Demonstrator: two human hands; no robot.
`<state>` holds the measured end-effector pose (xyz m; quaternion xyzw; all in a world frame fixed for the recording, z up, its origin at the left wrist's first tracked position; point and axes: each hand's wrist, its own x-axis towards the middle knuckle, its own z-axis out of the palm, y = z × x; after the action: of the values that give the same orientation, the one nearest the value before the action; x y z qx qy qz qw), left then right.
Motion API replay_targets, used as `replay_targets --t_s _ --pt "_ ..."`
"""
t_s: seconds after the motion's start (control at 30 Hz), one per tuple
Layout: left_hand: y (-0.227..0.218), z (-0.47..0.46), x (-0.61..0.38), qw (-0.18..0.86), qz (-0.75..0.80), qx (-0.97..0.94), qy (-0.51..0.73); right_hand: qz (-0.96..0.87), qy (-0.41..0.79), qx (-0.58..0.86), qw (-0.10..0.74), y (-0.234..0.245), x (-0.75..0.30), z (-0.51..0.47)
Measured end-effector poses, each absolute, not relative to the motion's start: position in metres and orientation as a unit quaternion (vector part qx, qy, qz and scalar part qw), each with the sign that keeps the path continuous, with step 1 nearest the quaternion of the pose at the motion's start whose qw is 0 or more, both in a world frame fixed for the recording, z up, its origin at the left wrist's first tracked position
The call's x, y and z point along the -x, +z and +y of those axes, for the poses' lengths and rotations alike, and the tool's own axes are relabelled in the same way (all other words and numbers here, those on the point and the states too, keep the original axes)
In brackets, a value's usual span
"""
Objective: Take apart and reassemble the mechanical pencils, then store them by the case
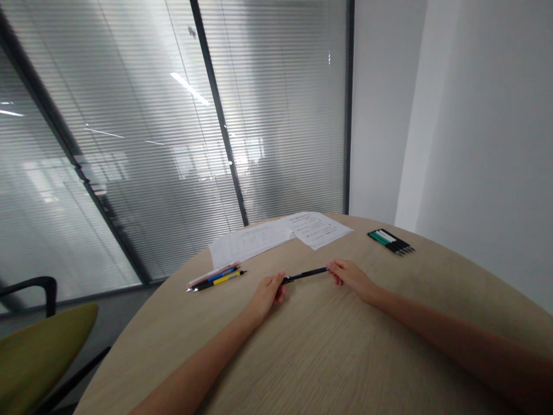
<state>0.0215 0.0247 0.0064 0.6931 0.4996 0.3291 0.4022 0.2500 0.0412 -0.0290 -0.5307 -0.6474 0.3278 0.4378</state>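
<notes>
A dark pen [306, 275] is stretched between my two hands, just above the wooden table, tilted slightly up to the right. My left hand [268, 293] pinches its left end, where a clip seems to show. The right end is pinched by the fingers of my right hand [348, 276]. To the left of my left hand lies a group of several pens [218, 278], with yellow, blue and reddish barrels. Beyond my right hand, several green, white and black pens [391, 242] lie side by side in a neat row.
Printed paper sheets [253, 241] overlap near the far edge of the round table [302, 357]. A green chair [43, 351] with a black armrest stands at the left. Behind the table are a glass partition with blinds [285, 115] and a white wall [488, 144].
</notes>
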Motion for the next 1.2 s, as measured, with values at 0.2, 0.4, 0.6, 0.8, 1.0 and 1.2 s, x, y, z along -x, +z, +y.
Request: replay_targets --t_s 0.2,0.4,0.6,0.8,1.0,1.2 --pt "0.0071 0.0237 -0.0219 0.409 0.498 -0.683 0.343 -0.649 0.340 0.518 0.442 -0.0228 -0.2479 0.0367" --pt "0.0084 0.0229 -0.0214 0.416 0.493 -0.679 0.352 -0.631 0.388 0.494 0.456 -0.0223 -0.2462 0.0379" --pt "0.0107 0.0209 -0.0230 0.419 0.495 -0.676 0.350 -0.634 0.378 0.496 0.458 -0.0231 -0.2472 0.0388" --pt "0.0102 0.0221 -0.0225 0.423 0.491 -0.679 0.345 -0.632 0.353 0.526 0.446 -0.0230 -0.2462 0.0374" --pt "0.0118 0.0204 -0.0227 0.410 0.496 -0.682 0.348 -0.634 0.350 0.528 0.443 -0.0251 -0.2473 0.0390" --pt "0.0108 0.0223 -0.0219 0.403 0.506 -0.674 0.358 -0.640 0.363 0.513 0.443 -0.0212 -0.2468 0.0366"
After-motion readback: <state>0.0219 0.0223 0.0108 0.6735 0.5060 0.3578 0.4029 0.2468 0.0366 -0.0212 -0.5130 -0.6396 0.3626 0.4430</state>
